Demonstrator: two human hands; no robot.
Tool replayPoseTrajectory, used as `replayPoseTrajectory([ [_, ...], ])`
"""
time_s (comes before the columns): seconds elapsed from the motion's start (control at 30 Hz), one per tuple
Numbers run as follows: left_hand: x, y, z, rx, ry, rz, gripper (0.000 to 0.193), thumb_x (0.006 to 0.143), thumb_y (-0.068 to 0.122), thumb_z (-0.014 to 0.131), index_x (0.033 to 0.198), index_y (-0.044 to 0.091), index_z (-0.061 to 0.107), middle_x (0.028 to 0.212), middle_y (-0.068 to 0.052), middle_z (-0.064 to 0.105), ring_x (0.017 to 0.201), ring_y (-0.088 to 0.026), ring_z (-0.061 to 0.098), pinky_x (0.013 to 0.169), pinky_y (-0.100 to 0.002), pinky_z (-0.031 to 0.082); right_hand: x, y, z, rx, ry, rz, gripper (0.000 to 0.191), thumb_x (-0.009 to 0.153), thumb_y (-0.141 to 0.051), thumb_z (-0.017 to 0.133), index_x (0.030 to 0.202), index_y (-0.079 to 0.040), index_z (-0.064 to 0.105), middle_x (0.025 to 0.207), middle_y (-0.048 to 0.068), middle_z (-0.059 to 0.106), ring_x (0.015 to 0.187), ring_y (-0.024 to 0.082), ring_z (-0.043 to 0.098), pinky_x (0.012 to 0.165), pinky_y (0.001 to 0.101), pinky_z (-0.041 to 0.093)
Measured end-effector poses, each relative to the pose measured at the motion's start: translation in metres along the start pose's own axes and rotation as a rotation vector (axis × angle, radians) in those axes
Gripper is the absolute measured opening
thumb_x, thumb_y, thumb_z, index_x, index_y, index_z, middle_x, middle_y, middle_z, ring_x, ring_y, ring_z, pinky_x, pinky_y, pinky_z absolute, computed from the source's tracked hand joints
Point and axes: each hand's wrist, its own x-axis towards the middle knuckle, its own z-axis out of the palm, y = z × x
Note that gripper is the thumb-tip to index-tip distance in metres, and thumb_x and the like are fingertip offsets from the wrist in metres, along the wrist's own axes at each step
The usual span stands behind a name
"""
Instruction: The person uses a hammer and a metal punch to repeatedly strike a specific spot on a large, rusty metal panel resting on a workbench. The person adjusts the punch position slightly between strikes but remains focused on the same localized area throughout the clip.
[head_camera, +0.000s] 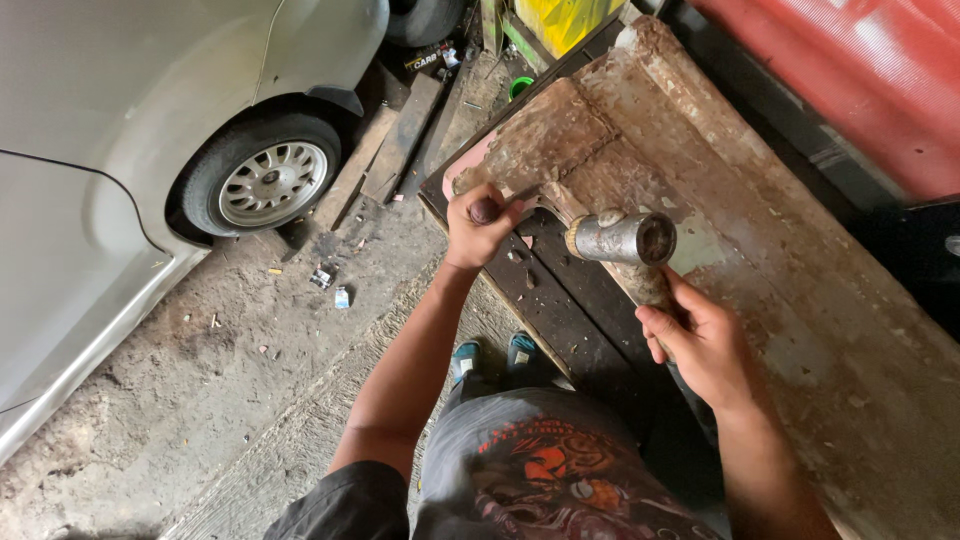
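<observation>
Clamping chisel (487, 210) at panel edge (520, 140), left hand (478, 228); right hand (700, 345) grips hammer (622, 240).

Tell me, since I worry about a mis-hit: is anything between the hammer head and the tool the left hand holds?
Nothing visible. The hammer in the right hand hangs just right of the left hand, whose tool meets the rusty panel.

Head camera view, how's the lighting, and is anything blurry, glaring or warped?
Head view: soft daylight, no harsh glare; the round grey metal hammer head in the right hand looks slightly soft, the left hand on a chisel-like tool is sharp; deep shadow lies under the rusty sheet-metal panel; wide-angle lens bends the silver car.
</observation>
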Motion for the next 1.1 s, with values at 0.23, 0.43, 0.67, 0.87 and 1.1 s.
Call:
replayPoseTrajectory([
  [0.23,-0.002,0.013,0.002,-0.038,-0.12,0.048,0.022,0.086,0.009,0.08,0.085,0.007,0.058,0.079,0.003,0.061,0.072,-0.006,0.057,0.064,-0.027,0.049,0.001,0.0,0.0,-0.028,0.0,0.004,0.062,0.094,-0.007,0.065,0.154,-0.002,0.047,0.075,0.0,0.056,0.06,0.008,0.052,0.053,0.0249,0.045],
  [0.43,0.003,0.013,-0.003,-0.078,-0.208,-0.052,0.028,0.089,0.017,0.082,0.08,0.01,0.056,0.074,0.004,0.052,0.068,-0.009,0.051,0.063,-0.028,0.046,0.004,-0.001,0.002,-0.038,-0.015,-0.013,0.063,0.094,-0.007,0.065,0.155,-0.001,0.046,0.075,0.0,0.056,0.06,0.008,0.052,0.054,0.0251,0.045],
  [0.67,0.005,-0.007,0.0,-0.026,-0.325,0.067,0.028,0.082,0.015,0.08,0.07,0.009,0.055,0.068,0.001,0.053,0.062,-0.011,0.05,0.059,-0.03,0.043,0.013,-0.027,0.018,-0.115,-0.035,-0.095,0.062,0.096,-0.009,0.065,0.155,-0.002,0.046,0.073,-0.001,0.056,0.06,0.007,0.053,0.053,0.0248,0.046],
  [0.87,0.003,0.003,-0.004,-0.065,-0.435,0.032,0.009,0.079,0.01,0.073,0.086,0.004,0.072,0.074,0.0,0.069,0.067,-0.01,0.063,0.065,-0.028,0.053,0.022,-0.074,0.038,-0.443,-0.022,-0.322,0.059,0.093,-0.014,0.074,0.146,-0.001,0.054,0.081,-0.001,0.065,0.062,0.006,0.056,0.057,0.0242,0.049],
  [1.1,0.024,0.021,-0.002,-0.257,-0.432,0.241,0.019,0.08,0.004,0.073,0.097,-0.001,0.068,0.089,-0.007,0.069,0.084,-0.014,0.065,0.08,-0.032,0.055,0.021,-0.095,0.048,-0.263,-0.067,-0.308,0.06,0.094,-0.015,0.072,0.149,-0.002,0.053,0.085,-0.001,0.063,0.063,0.006,0.053,0.056,0.0238,0.048],
])
